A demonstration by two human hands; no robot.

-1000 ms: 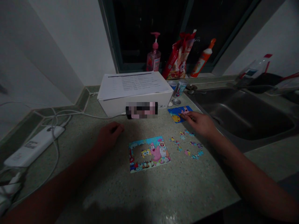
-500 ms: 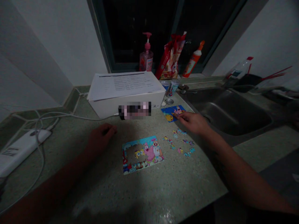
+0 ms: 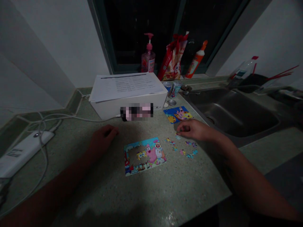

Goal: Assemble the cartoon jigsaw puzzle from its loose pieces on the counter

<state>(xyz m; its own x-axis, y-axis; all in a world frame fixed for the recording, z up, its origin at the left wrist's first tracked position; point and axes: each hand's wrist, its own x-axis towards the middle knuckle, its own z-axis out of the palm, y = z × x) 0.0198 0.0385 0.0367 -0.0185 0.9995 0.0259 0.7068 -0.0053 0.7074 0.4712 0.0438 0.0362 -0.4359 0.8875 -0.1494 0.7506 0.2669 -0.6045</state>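
Note:
A partly assembled cartoon jigsaw puzzle (image 3: 152, 155) lies flat on the counter, with a gap in its left and middle part. Loose puzzle pieces (image 3: 192, 154) are scattered to its right. Over the upper edge of these pieces hovers my right hand (image 3: 195, 130), thumb and fingers pinched together; whatever sits between the fingertips is too small to make out. Just behind it is a blue picture card (image 3: 174, 117) with cartoon figures. My left hand (image 3: 104, 136) rests up and left of the puzzle, fingers curled, with nothing visible in it.
A white box (image 3: 132, 101) topped with a printed sheet (image 3: 134, 83) stands behind, a blurred-out device (image 3: 136, 112) against its front. Cans (image 3: 175, 90) stand beside it. The sink (image 3: 232, 110) is at right, a power strip (image 3: 26, 151) with cables at left.
My right hand has drawn back from the picture card toward me, down over the loose pieces, uncovering the card's right part. The left hand and the puzzle stay put.

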